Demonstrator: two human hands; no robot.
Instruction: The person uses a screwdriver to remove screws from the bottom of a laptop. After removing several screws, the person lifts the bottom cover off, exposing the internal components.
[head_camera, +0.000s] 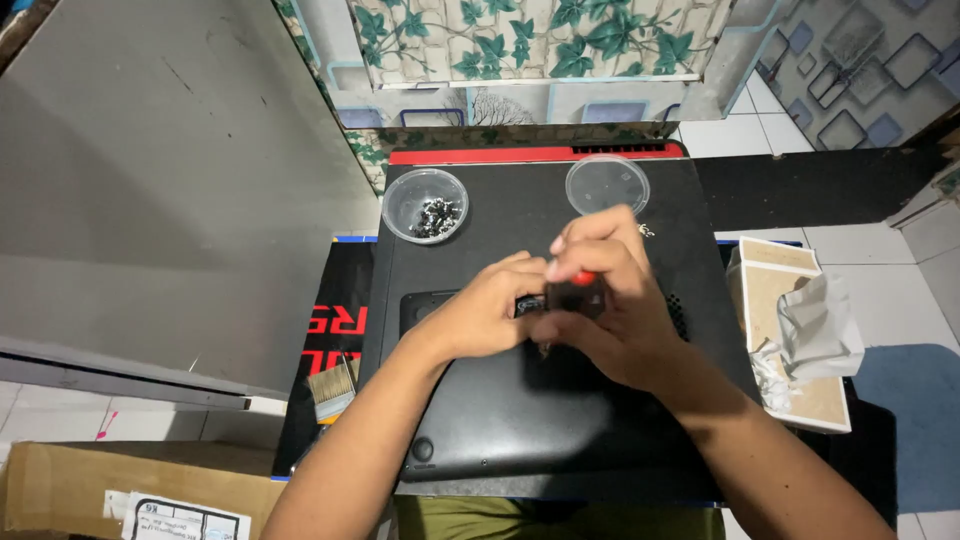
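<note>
A black laptop (560, 420) lies upside down on a mat, its bottom cover facing up. My right hand (610, 300) is closed around a screwdriver with a red and black handle (580, 285), held upright over the middle of the cover. My left hand (480, 310) rests beside it, fingertips pinching near the screwdriver's shaft; the tip itself is hidden by my fingers. A clear round tub (424, 205) with several small dark screws sits on the laptop's far left corner. Its clear lid (607, 185) lies to the right of it.
A brush (333, 388) lies on the dark mat (320, 330) left of the laptop. A tissue box (795, 330) with crumpled tissue stands at the right. A grey panel (150, 180) leans at the left, and a cardboard box (120, 490) sits at the lower left.
</note>
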